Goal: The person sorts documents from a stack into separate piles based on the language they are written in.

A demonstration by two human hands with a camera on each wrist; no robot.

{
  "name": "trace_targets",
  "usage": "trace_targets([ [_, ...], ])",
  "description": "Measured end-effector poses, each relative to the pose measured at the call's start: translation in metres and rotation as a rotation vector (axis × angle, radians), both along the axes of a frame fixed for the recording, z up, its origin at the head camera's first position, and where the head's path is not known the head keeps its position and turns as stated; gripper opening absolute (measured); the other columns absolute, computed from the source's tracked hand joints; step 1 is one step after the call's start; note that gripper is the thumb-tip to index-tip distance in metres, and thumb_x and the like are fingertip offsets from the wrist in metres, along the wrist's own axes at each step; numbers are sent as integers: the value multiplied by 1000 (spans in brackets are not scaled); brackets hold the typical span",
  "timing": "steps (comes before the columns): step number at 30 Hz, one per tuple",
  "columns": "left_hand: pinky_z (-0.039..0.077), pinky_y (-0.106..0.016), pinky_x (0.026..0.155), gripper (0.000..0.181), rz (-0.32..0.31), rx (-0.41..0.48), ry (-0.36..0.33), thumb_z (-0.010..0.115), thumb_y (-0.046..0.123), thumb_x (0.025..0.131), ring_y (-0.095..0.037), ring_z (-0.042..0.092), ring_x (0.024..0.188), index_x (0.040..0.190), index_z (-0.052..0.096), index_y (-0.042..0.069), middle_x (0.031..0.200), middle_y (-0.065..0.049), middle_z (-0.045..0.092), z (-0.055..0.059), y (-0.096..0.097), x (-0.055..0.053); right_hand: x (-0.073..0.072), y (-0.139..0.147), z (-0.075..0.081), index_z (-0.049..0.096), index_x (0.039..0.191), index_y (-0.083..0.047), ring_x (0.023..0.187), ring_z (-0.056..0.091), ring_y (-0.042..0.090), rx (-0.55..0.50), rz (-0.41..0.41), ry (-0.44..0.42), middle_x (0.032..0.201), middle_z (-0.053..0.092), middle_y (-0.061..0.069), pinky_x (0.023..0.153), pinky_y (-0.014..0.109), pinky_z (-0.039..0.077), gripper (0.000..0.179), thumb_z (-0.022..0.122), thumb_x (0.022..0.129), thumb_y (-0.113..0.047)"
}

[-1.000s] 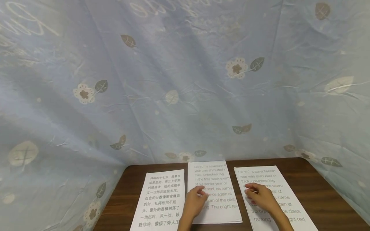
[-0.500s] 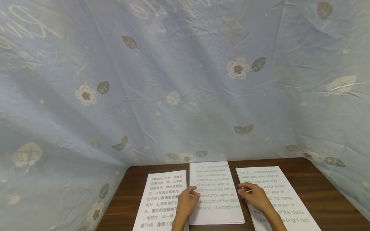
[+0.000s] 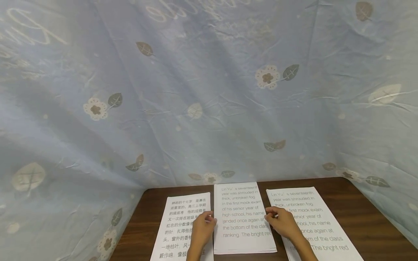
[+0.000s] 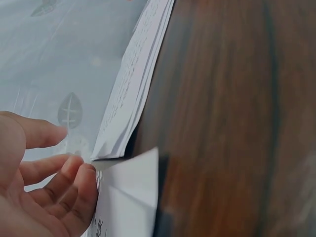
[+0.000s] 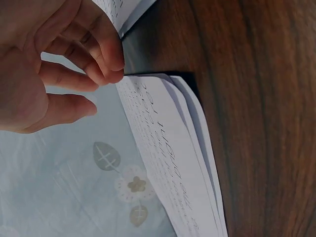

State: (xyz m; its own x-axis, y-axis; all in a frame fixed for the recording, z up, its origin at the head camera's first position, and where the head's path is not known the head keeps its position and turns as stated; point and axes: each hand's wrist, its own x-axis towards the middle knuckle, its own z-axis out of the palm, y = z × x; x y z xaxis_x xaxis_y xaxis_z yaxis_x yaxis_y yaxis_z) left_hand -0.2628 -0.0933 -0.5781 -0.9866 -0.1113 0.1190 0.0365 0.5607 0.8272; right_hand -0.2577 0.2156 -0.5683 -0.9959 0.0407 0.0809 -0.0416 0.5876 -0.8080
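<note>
Three printed paper stacks lie side by side. My left hand [image 3: 202, 228] hovers by the left edge of the middle stack [image 3: 241, 241], over the right side of the left stack [image 3: 176, 217] with Chinese text. My right hand [image 3: 283, 222] is at the middle stack's right edge, above the left part of the right stack [image 3: 321, 217]. Both hands have loosely bent fingers with nothing between them. In the left wrist view, the thumb and fingers of the left hand [image 4: 54, 182] stand apart. Fingertips of the right hand [image 5: 74, 69] come close to a corner of the middle stack; contact is unclear.
The stacks rest on a dark wooden table [image 3: 356, 206]. A pale blue curtain [image 3: 228, 137] printed with leaves and flowers hangs behind the table and on both sides. Narrow strips of wood show between the stacks.
Both hands have moved left. The left hand has gone from over the middle stack to its left edge; the right hand has gone from the right stack to the middle stack's right edge.
</note>
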Motion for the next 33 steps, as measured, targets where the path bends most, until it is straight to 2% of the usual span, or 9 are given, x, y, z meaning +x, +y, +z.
trace_targets([
  [7,53,-24,60,43,13,-49,-11,78,17,92,-11,63,78,129,73,-3,94,-2,70,1,-1,-1,-3,-6,-1,73,126,7,83,64,14,107,-23,-6,97,73,3,65,27,50,40,76,94,-16],
  [11,50,-24,58,43,11,-99,-17,78,19,92,-12,59,75,128,73,-4,92,-2,66,0,1,-2,-3,-10,1,74,125,7,94,69,21,144,-13,5,101,76,6,80,42,59,41,78,92,-16],
  [14,48,-24,56,43,10,-112,-3,79,19,92,-13,57,73,127,73,-5,90,-1,64,-1,3,-2,-2,-12,0,74,125,7,101,73,27,168,-17,15,105,77,10,90,52,60,41,80,91,-16],
  [20,43,-25,53,45,6,-121,16,80,21,89,-14,53,70,123,75,-8,88,-4,61,-2,5,-2,0,-14,-3,77,119,8,98,73,30,197,-28,43,104,76,14,87,52,61,37,81,89,-14],
  [25,43,-27,59,45,6,-153,25,81,21,88,-15,52,74,122,76,-7,92,-7,62,-2,8,-1,0,-16,-3,77,115,11,100,76,38,195,-27,76,104,79,22,85,53,63,35,81,87,-9],
  [29,45,-28,62,45,7,-165,19,82,21,88,-15,53,76,123,75,-7,95,-9,63,-1,9,0,1,-16,-3,76,115,13,99,76,38,193,-40,68,107,79,25,83,52,64,35,80,87,-9],
  [33,45,-28,62,46,3,-158,13,81,20,88,-15,53,77,125,75,-7,96,-9,63,0,10,1,2,-16,-4,76,115,12,105,75,44,189,-46,61,110,78,27,86,55,63,35,79,88,-9],
])
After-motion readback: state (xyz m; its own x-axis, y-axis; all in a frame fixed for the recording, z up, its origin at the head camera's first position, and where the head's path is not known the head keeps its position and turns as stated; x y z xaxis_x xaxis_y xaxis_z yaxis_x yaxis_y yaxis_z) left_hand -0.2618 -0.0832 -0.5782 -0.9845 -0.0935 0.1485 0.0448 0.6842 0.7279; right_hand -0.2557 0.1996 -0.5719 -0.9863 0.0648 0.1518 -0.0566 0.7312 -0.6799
